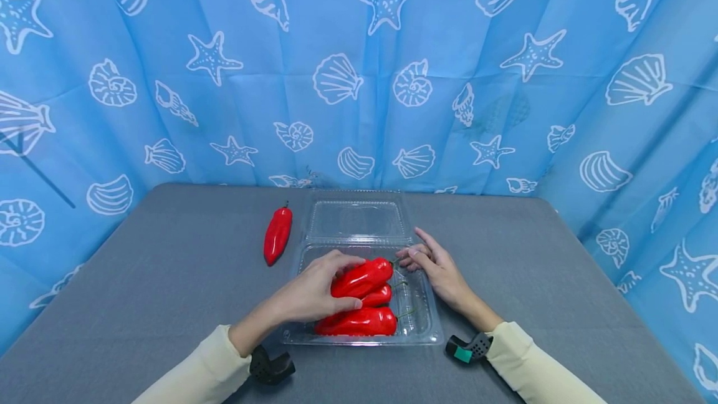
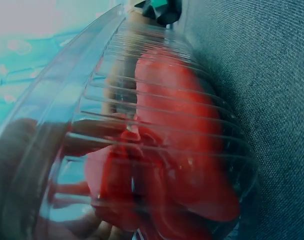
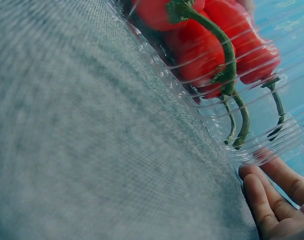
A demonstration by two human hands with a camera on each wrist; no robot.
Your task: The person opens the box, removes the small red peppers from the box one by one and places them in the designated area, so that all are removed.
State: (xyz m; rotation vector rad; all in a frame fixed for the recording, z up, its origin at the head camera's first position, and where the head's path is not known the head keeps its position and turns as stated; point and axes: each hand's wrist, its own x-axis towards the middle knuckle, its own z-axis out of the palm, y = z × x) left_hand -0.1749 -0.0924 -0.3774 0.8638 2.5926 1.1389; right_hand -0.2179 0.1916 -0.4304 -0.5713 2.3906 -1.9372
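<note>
A clear plastic clamshell container [image 1: 424, 323] stands with its lid [image 1: 359, 220] folded back. Several glossy red peppers with thin green stems lie inside it, the nearest pepper [image 1: 359, 322] along the front wall. My left hand [image 1: 314, 288] grips an upper red pepper [image 1: 364, 276] between thumb and fingers, inside the container. My right hand [image 1: 440, 270] is at the container's right rim, its index finger stretched out and nothing held, near that pepper's stem. Through the ribbed wall, the right wrist view shows green stems [image 3: 229, 55] and right-hand fingers [image 3: 279, 175] by the container's corner.
Another red pepper [image 1: 277, 235] lies on the grey cloth-covered table [image 1: 185, 267], left of the container. Behind the table hangs a blue curtain [image 1: 359, 123] with white shell and starfish prints. A black wrist device [image 1: 272, 366] is on the left wrist.
</note>
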